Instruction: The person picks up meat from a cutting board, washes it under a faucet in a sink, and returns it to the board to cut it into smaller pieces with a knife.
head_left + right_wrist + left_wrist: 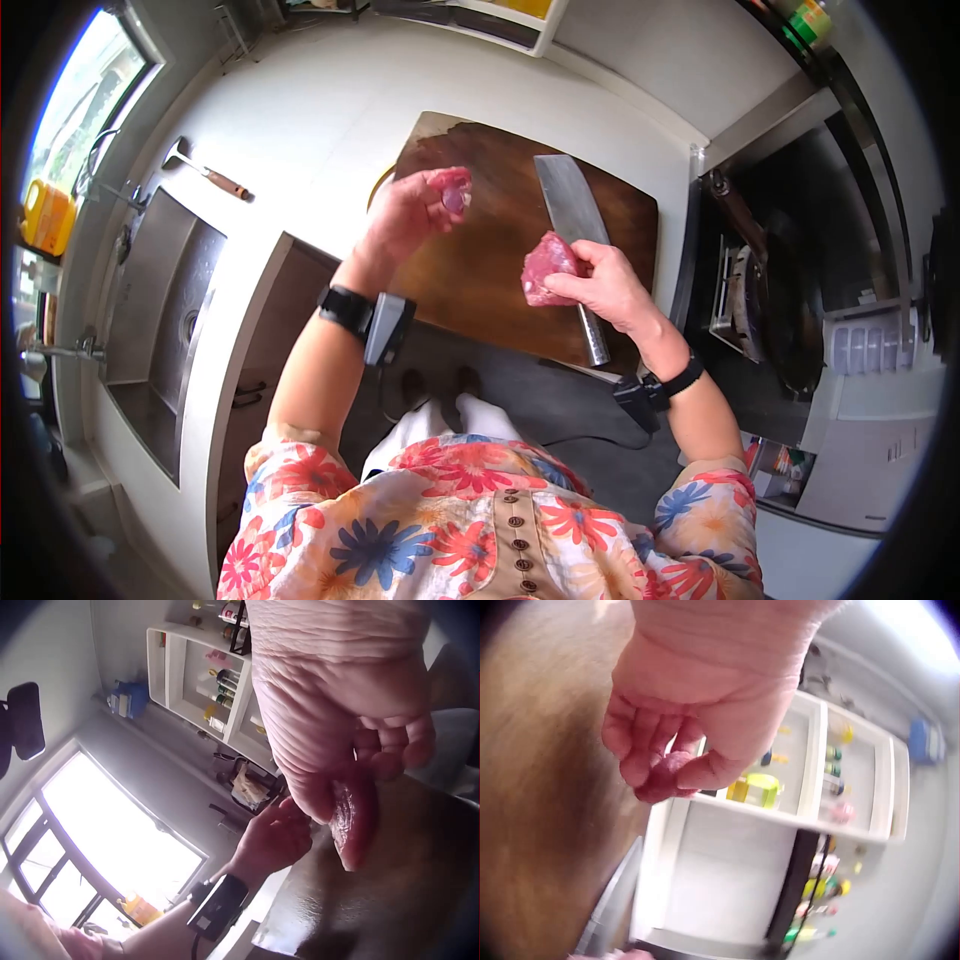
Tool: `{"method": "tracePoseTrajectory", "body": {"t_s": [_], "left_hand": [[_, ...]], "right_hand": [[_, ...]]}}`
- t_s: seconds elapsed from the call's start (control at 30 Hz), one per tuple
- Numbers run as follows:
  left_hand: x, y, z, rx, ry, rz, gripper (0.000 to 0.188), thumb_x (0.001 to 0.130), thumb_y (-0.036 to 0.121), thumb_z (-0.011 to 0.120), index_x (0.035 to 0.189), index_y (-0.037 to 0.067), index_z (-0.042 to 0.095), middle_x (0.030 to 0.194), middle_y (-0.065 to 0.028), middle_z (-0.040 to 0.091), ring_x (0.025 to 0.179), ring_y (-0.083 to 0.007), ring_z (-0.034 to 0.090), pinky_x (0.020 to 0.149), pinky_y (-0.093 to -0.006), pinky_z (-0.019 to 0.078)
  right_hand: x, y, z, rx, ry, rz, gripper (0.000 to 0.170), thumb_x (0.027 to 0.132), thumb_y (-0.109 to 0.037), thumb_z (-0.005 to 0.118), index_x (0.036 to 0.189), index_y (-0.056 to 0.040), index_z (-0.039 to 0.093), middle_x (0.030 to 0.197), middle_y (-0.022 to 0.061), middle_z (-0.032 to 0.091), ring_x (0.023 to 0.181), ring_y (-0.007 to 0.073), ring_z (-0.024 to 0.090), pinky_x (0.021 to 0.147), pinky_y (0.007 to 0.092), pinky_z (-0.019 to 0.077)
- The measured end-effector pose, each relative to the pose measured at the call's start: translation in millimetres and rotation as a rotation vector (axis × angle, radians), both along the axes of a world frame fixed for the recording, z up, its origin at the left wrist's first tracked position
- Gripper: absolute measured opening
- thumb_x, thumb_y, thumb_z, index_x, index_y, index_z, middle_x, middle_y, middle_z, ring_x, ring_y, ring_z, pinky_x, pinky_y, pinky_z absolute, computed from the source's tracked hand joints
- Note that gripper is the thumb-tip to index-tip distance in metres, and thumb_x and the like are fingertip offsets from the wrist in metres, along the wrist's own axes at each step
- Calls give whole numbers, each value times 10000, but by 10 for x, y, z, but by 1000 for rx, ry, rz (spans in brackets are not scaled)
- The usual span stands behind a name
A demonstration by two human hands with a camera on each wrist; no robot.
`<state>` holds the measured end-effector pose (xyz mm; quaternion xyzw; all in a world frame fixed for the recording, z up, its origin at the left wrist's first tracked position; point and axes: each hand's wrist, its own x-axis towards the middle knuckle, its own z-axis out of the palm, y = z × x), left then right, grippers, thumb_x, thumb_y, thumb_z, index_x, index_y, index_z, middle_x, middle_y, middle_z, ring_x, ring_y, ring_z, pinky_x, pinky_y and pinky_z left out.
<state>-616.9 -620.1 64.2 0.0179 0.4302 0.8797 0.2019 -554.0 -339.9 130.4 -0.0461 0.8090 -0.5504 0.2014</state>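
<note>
The left hand [402,216] pinches a small meat piece [453,190], partly hidden by curled fingers, above the cutting board [480,262]. The right hand's [612,290] grip pinches a larger meat piece [549,270], covering part of the cleaver [571,200].

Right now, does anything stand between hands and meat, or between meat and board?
The left hand holds the small piece and the right hand the larger piece, nothing between. Toward the board, the cleaver appears partly under the larger piece; nothing visible blocks the small one.
</note>
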Motion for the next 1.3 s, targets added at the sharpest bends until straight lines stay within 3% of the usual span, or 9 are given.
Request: {"method": "tracePoseTrajectory", "body": {"t_s": [0.17, 0.4, 0.67, 0.73, 0.8, 0.83, 1.07, 1.2, 1.3], "left_hand": [[637, -191, -31, 373, -37, 11, 477, 851, 136, 481, 1291, -46, 475, 1030, -146, 636, 850, -266, 636, 729, -371, 527], [1301, -798, 24, 250, -119, 187, 268, 904, 84, 581, 1149, -26, 589, 968, -136, 665, 760, -222, 664, 688, -311, 552], [2076, -2350, -75, 188, -120, 373, 272, 921, 137, 578, 1164, 16, 582, 978, -116, 668, 830, -226, 676, 678, -294, 558], [2380, -2769, -58, 175, -206, 486, 296, 952, 177, 544, 1195, 8, 563, 1015, -131, 660, 885, -238, 676, 732, -336, 573], [2672, -3197, -45, 190, -199, 550, 391, 970, 346, 512, 1209, 39, 559, 1050, -114, 647, 970, -243, 651, 755, -344, 572], [2798, -3398, -17, 247, -178, 583, 396, 970, 361, 508, 1206, 47, 562, 1054, -108, 644, 982, -241, 647, 759, -349, 573], [3586, -4497, -256, 406, -152, 892, 293, 947, 268, 563, 1169, 77, 575, 1100, -64, 599, 998, -224, 619, 803, -426, 546], [3931, -4820, -269, 416, -201, 1111, 325, 955, 205, 540, 1248, 65, 511, 1154, -83, 593, 1055, -250, 605, 818, -480, 537], [4085, -4941, -224, 436, -201, 1227, 331, 963, 193, 523, 1265, 60, 500, 1186, -91, 578, 1069, -253, 596, 843, -486, 531]], "right_hand": [[82, -171, 255, -67, -156, 63, 239, 810, -133, 746, 957, 17, 633, 888, 44, 670, 815, 86, 619, 761, 248, 514], [80, -1109, 259, -86, -123, 241, 237, 814, -130, 741, 972, 9, 632, 895, 29, 660, 814, 75, 609, 757, 240, 509], [351, -3104, 215, -257, -116, 410, 235, 802, -125, 750, 949, 24, 643, 910, 29, 662, 821, 67, 610, 752, 248, 529], [441, -3731, 86, -144, -9, 527, 260, 781, -167, 755, 946, 0, 643, 876, 53, 669, 773, 119, 637, 722, 287, 528], [689, -4466, 165, 266, 609, 745, 277, 758, -204, 735, 955, -40, 632, 844, 98, 641, 730, 236, 640, 690, 356, 518], [832, -4805, 83, 238, 830, 790, 272, 740, -225, 712, 942, -67, 620, 841, 139, 596, 742, 326, 609, 677, 405, 505], [1355, -6614, -101, 155, 552, 1444, 300, 784, -142, 670, 1074, -66, 653, 934, 134, 661, 775, 291, 654, 756, 362, 530], [1070, -7497, -54, 107, 828, 1322, 310, 804, -141, 647, 1110, -89, 652, 952, 112, 677, 742, 260, 659, 746, 346, 536], [1003, -8258, -46, -21, 1096, 1326, 349, 840, -175, 613, 1187, -142, 613, 1101, 83, 645, 964, 263, 616, 881, 375, 486]]}}
